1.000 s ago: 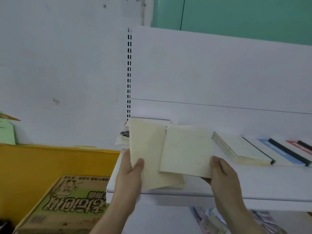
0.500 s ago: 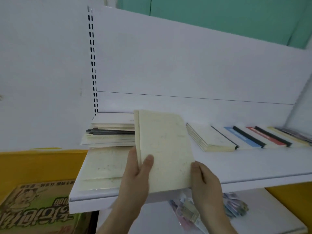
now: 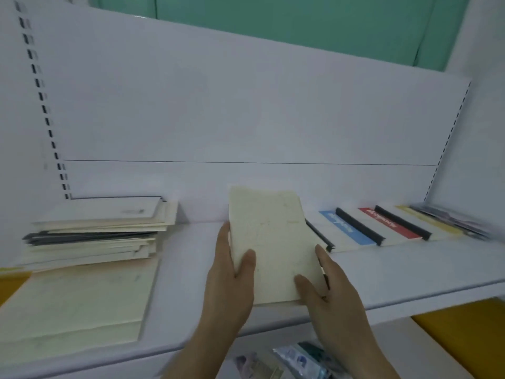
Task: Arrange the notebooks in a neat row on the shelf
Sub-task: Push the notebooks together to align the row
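Notebooks sit in a loose stack (image 3: 98, 231) at the far left of the white shelf (image 3: 410, 272), with a large cream sheet (image 3: 73, 302) lying flat in front of it. At the middle, the left hand (image 3: 229, 283) grips the left edge of a cream notebook (image 3: 273, 242), thumb lying on the cover and fingers curled behind. The right hand (image 3: 328, 294) grips the notebook's lower right corner, thumb on the cover and index finger along the right edge. The notebook is held tilted above the shelf. To the right, a row of overlapping notebooks (image 3: 382, 225) lies flat, showing blue, red and yellow covers with black spines.
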Tool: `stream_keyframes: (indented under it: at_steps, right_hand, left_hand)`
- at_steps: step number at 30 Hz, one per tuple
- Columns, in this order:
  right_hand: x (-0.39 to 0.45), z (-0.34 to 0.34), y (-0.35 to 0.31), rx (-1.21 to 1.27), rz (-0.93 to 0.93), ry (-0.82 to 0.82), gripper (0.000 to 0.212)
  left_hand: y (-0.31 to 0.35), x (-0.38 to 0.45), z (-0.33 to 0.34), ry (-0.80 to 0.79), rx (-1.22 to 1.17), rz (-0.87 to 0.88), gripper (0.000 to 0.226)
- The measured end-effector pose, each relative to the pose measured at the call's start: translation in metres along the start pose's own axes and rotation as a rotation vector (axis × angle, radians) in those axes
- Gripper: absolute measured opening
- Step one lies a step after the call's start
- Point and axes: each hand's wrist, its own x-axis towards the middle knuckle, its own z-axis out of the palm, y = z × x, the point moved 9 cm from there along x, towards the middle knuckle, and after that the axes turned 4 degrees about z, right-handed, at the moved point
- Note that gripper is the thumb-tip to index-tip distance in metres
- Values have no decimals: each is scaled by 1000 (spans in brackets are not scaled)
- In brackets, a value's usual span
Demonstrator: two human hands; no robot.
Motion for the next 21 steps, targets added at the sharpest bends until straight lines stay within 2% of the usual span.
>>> stream_keyframes:
  at_steps: [2,5,8,12,17,21]
  right_hand:
    - [22,-17,12,-76,-53,-33,73]
    - [60,-37,30,-160,-89,-129,87]
    - [91,-42,39,-222,-167,-213,87]
    - [124,-34,42,-304,-284,-217,84]
    - [162,-22,56,-330,-255,-289,85]
    - [175,-2,75,-457,-257,-348,89]
  left_hand:
    - [3,12,30,44,16,-35,59]
    - [2,33,71,83,42,-57,55]
    - [-5,56,89,118,108,-54,45]
    - [-14,84,100,134,158,-63,25]
    - [-28,114,109,77,419,-31,10]
    - [-54,120,121,-102,610,-90,23]
